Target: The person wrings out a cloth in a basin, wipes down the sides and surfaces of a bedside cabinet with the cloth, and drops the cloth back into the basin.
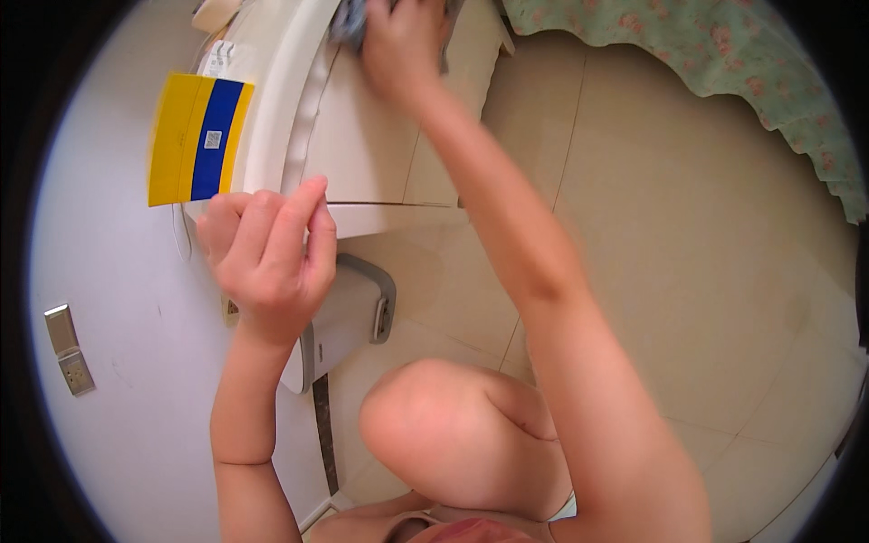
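My right hand (403,50) reaches far forward, its fingers closed on a grey-blue cloth (348,23) against the front of a white cabinet (362,136). That hand is slightly blurred, and part of the cloth lies beneath it or past the picture's top edge. Nearer to me, my left hand (272,240) is raised by the cabinet's near corner. Its fingers are curled, with thumb and forefinger together, and nothing shows in them. Just beyond it, a yellow and blue flat package (199,136) sits at the cabinet top's wall side.
A white and grey bin (348,317) stands beside the cabinet's near end. On the left wall are a switch and socket (69,348). A green floral bed skirt (688,36) hangs at the far right, over beige floor tiles (688,235). My bent knee (444,416) is low in the middle.
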`<state>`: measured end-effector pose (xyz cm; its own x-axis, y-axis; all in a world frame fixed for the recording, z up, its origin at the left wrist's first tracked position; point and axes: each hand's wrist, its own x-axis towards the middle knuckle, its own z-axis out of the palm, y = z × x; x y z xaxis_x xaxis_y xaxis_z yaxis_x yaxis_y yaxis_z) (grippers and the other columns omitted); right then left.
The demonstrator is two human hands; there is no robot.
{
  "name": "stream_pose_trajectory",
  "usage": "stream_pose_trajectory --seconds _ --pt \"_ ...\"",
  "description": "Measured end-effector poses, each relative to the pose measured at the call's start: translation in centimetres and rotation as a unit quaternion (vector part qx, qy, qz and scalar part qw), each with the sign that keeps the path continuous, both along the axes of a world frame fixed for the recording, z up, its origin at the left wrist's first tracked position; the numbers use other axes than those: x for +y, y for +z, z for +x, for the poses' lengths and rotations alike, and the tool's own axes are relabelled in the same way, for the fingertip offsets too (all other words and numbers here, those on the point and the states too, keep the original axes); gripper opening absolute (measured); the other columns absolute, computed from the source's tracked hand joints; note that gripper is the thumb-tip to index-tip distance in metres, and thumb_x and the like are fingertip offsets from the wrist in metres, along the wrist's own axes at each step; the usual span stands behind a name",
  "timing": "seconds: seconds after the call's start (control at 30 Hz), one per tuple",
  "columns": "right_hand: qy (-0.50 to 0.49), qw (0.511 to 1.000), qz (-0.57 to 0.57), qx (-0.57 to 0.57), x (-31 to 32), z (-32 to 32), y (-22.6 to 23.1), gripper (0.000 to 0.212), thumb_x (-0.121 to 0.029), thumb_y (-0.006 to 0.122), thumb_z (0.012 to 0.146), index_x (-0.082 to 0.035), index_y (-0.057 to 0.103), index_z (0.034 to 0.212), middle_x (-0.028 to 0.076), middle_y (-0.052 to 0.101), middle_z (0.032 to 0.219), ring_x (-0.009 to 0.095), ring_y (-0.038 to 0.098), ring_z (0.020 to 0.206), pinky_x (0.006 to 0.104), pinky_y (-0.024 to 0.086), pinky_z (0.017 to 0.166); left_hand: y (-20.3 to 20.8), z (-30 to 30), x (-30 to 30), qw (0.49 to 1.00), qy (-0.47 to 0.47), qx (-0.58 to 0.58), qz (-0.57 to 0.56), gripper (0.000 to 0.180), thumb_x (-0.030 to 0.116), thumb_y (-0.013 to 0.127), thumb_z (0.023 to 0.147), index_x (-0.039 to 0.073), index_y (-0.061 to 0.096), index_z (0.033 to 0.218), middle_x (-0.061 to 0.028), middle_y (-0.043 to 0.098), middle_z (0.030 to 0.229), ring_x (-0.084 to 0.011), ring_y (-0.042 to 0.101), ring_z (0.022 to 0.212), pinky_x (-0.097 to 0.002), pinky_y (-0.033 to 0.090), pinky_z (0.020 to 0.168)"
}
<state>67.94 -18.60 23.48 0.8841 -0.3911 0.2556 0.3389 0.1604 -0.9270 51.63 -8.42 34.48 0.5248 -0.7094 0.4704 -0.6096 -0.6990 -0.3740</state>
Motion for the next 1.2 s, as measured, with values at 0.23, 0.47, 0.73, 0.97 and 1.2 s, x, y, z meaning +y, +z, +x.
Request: stream_pose_trajectory --seconds 0.23,0.47,0.73,0.97,1.2 --pt "-0.021 0.978 -0.124 -0.165 4.9 -11.4 -3.9 0.050 -0.029 0.055 0.072 0.009 0.057 0.105 0.031 0.034 0.136 0.050 0.026 0.127 0.0617 0.015 0.103 0.0 -0.2 0.3 0.999 0.025 -0.016 0.027 0.028 -0.001 0.067 0.058 0.009 0.069 0.084 0.0027 0.047 0.062 -0.0161 0.041 0.060 -0.0299 0.026 0.058" --pt "-0.156 0.976 -0.150 0.009 -3.2 11.9 -4.0 0.053 -0.031 0.037 0.093 0.006 0.040 0.131 0.026 0.032 0.141 0.041 0.023 0.134 0.0483 0.015 0.111 -0.5 -0.2 -0.1 1.000 0.009 -0.015 0.020 0.029 -0.001 0.065 0.057 0.009 0.070 0.083 0.0030 0.047 0.062 -0.0164 0.040 0.060 -0.0290 0.027 0.060" --pt "-0.002 0.993 -0.077 -0.085 3.4 -6.4 -8.3 0.050 -0.025 0.050 0.074 0.009 0.053 0.111 0.028 0.045 0.127 0.044 0.031 0.122 0.0551 0.025 0.099 0.1 -0.5 0.9 0.998 0.031 -0.012 0.044 0.027 -0.001 0.066 0.058 0.009 0.070 0.083 0.0024 0.045 0.062 -0.0174 0.040 0.062 -0.0295 0.028 0.059" --pt "-0.052 0.993 -0.078 -0.065 3.2 -8.1 -4.7 0.038 -0.017 0.054 0.073 0.000 0.055 0.107 0.019 0.054 0.115 0.042 0.035 0.114 0.0510 0.024 0.094 0.2 -0.5 0.1 0.999 0.027 -0.018 0.042 0.025 -0.001 0.067 0.059 0.009 0.069 0.082 0.0020 0.044 0.062 -0.0176 0.039 0.061 -0.0294 0.028 0.057" --pt "-0.073 0.993 -0.088 -0.008 3.5 -8.2 -4.1 0.025 -0.021 0.052 0.081 -0.002 0.057 0.097 0.019 0.057 0.107 0.041 0.038 0.106 0.0505 0.026 0.090 -0.1 -0.4 -0.2 0.999 0.024 -0.031 0.026 0.024 0.000 0.066 0.057 0.010 0.068 0.079 0.0019 0.045 0.062 -0.0168 0.041 0.060 -0.0294 0.028 0.057"
